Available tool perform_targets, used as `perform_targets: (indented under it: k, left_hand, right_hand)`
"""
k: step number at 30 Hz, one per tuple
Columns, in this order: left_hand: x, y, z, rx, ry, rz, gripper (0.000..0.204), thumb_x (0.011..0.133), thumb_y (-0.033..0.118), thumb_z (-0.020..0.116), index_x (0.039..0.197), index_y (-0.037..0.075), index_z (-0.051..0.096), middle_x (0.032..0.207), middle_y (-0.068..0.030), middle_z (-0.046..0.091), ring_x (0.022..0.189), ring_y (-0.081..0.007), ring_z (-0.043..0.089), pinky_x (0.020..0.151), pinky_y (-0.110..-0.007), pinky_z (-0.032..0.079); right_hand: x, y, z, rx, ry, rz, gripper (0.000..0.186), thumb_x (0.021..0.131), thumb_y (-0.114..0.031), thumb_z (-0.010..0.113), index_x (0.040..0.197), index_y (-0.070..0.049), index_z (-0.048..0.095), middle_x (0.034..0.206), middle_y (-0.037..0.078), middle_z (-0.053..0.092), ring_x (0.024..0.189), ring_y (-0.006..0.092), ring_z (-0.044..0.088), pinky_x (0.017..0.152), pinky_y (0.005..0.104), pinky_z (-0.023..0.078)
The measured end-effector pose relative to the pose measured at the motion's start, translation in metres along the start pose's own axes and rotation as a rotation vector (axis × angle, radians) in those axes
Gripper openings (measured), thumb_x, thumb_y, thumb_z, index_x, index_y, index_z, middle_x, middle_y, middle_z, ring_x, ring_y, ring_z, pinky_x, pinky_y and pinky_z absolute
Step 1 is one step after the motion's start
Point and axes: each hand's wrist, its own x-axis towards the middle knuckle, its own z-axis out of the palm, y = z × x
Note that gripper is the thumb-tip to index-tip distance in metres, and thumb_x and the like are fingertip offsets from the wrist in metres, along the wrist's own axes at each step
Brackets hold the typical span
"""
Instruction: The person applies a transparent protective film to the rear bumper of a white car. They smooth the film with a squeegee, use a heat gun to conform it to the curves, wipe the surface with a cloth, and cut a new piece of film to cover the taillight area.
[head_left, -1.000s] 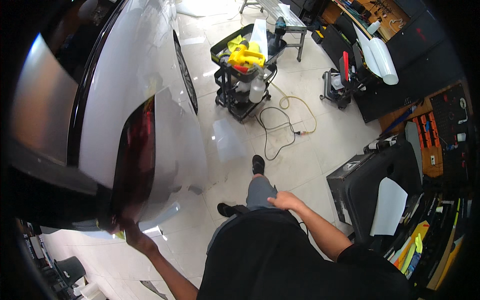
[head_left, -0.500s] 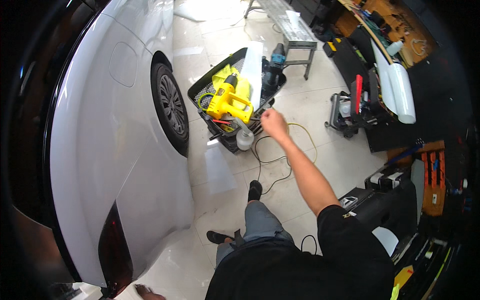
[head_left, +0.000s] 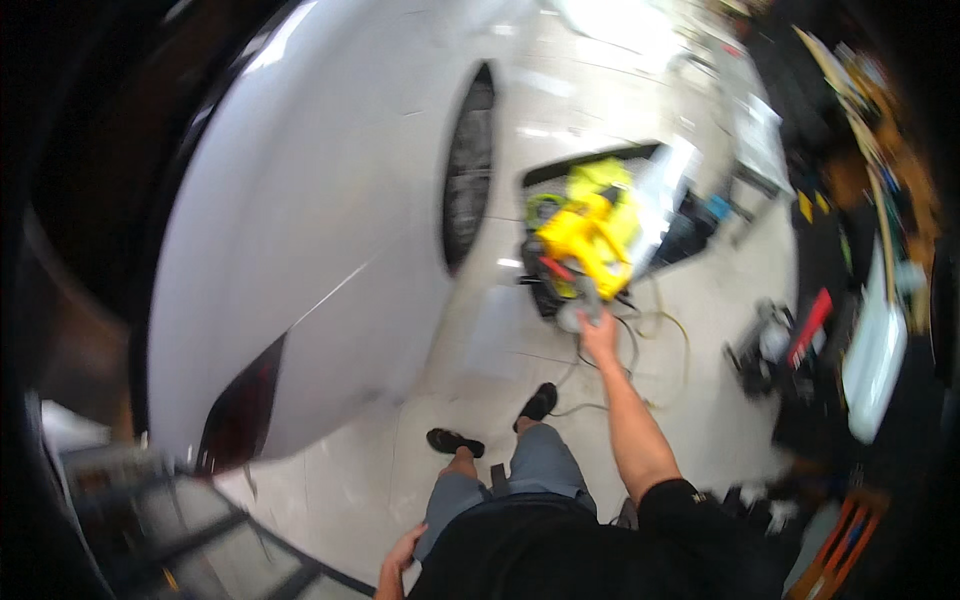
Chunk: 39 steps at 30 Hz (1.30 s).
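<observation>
Since half a second ago, in the head view, the right hand [head_left: 600, 338] has moved onto the spray bottle [head_left: 587, 291] at the near end of the black cart [head_left: 590, 161], just below the yellow heat gun [head_left: 582, 240]; blur hides whether its fingers are clamped. The left hand [head_left: 404, 549] has left the car [head_left: 330, 210] for the grey shorts [head_left: 548, 465], finger spread unclear.

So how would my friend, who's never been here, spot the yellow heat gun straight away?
Find the big white car, then go right, past its wheel, to the black tray. The yellow heat gun lies there, just beyond the person's right hand. It's the hard, deep-yellow, loop-handled one, while the soft-looking cloth beside it is greener.
</observation>
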Motion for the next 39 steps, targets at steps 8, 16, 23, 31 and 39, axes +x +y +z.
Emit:
perform_targets:
  k: [8,16,23,31,39]
  left_hand:
    - [-0.001,-0.003,-0.104,-0.019,0.548,0.522,0.063,0.108,0.049,0.061,0.150,0.002,0.060,0.147,-0.0109,0.067,0.134,-0.0221,0.060,0.115,-0.039,0.044]
    - [-0.139,0.135,-0.253,-0.387,0.840,1.556,0.067,0.090,-0.008,0.050,0.157,-0.002,0.045,0.155,-0.0180,0.056,0.144,-0.0292,0.053,0.119,-0.040,0.041]
    - [-0.153,0.140,-0.286,-0.434,0.431,1.707,0.066,0.087,-0.005,0.053,0.153,0.003,0.054,0.150,-0.0134,0.061,0.143,-0.0265,0.055,0.118,-0.040,0.041]
    - [-0.133,0.148,-0.302,-0.336,0.498,1.843,0.060,0.081,0.001,0.055,0.141,0.000,0.059,0.138,-0.0191,0.064,0.131,-0.0360,0.060,0.116,-0.043,0.044]
    - [-0.147,0.155,-0.333,-0.135,0.328,1.762,0.065,0.082,0.003,0.057,0.147,0.000,0.058,0.141,-0.0215,0.066,0.134,-0.0334,0.062,0.117,-0.041,0.043]
  right_hand:
    - [-0.066,-0.038,-0.015,0.305,0.008,-0.137,0.025,0.107,-0.019,0.070,0.122,0.001,0.069,0.114,0.008,0.070,0.104,0.0186,0.066,0.094,0.0349,0.053]
    - [-0.201,-0.156,-0.030,0.282,0.017,-0.151,0.023,0.108,-0.017,0.068,0.120,0.001,0.060,0.095,0.007,0.069,0.089,0.0148,0.064,0.082,0.0314,0.051]
    - [-0.369,-0.275,-0.001,0.114,0.008,-0.342,0.031,0.109,-0.009,0.061,0.134,0.003,0.048,0.083,0.008,0.061,0.068,0.0152,0.061,0.064,0.0305,0.053]
    - [-0.483,-0.377,0.019,0.221,-0.044,-0.282,0.047,0.105,-0.017,0.057,0.143,0.009,0.051,0.093,0.011,0.064,0.062,0.0136,0.059,0.059,0.0314,0.056]
    - [-0.498,-0.429,0.067,0.197,0.054,-0.677,0.063,0.090,-0.011,0.051,0.150,0.007,0.044,0.132,0.029,0.062,0.119,0.0389,0.065,0.109,0.0501,0.051]
